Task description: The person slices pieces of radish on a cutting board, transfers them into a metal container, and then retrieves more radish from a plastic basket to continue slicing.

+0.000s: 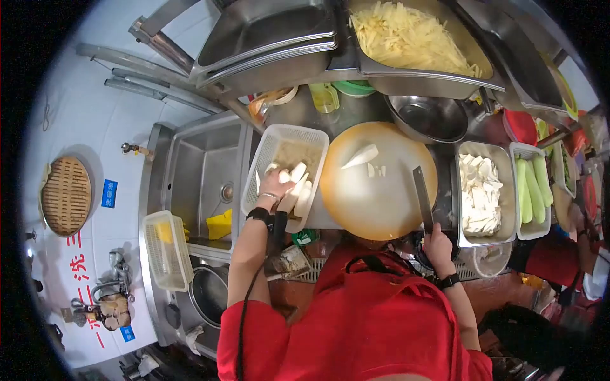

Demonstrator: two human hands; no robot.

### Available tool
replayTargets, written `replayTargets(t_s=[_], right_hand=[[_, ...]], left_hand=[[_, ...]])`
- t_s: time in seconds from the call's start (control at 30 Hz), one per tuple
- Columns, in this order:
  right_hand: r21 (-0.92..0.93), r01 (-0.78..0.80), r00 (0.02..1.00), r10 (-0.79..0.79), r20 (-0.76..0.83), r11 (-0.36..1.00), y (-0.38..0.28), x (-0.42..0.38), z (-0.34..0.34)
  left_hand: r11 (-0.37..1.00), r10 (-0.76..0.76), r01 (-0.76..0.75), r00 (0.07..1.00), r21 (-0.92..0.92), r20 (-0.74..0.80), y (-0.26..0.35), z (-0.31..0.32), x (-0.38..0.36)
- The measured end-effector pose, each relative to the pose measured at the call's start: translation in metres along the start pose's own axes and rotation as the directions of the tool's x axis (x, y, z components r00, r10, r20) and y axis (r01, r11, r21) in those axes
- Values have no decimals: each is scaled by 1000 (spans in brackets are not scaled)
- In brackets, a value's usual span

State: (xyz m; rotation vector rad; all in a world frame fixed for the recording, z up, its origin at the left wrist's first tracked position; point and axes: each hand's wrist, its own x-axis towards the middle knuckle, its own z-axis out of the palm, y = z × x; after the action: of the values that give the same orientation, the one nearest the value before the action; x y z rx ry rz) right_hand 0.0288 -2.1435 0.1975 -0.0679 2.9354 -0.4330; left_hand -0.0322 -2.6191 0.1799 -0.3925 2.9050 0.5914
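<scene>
My left hand (274, 185) reaches into a white plastic basket (257, 152) left of the cutting board. Its fingers are curled around a peeled white vegetable stalk (297, 171), and more pale stalks (304, 198) lie beside it. In my right hand (438, 249) is the handle of a cleaver (422, 198), whose blade rests over the right edge of the round cutting board (375, 203). A tapered white stalk (361, 156) and a few small cut pieces (376, 170) sit on the board.
Right of the board stands a steel tray of white slices (480, 193), then a basket of green peeled vegetables (530, 187). Potato-like strips (413, 35) fill a tray on the overhead shelf. A steel sink (206, 165) is at left; another person's arm (575, 222) shows at far right.
</scene>
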Motion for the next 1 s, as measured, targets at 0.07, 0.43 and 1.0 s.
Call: replayTargets(t_s=[0.07, 0.43, 1.0], right_hand=[[3, -12, 1000, 12, -11, 1000, -1, -1, 1], [-61, 0, 988, -10, -157, 998, -4, -5, 11], [-4, -95, 987, 93, -128, 996, -18, -10, 15]], left_hand=[[992, -53, 50, 998, 114, 21, 4, 6, 15], [997, 77, -79, 977, 6, 201, 52, -19, 55], [821, 517, -546, 836, 169, 186, 253, 45, 112]])
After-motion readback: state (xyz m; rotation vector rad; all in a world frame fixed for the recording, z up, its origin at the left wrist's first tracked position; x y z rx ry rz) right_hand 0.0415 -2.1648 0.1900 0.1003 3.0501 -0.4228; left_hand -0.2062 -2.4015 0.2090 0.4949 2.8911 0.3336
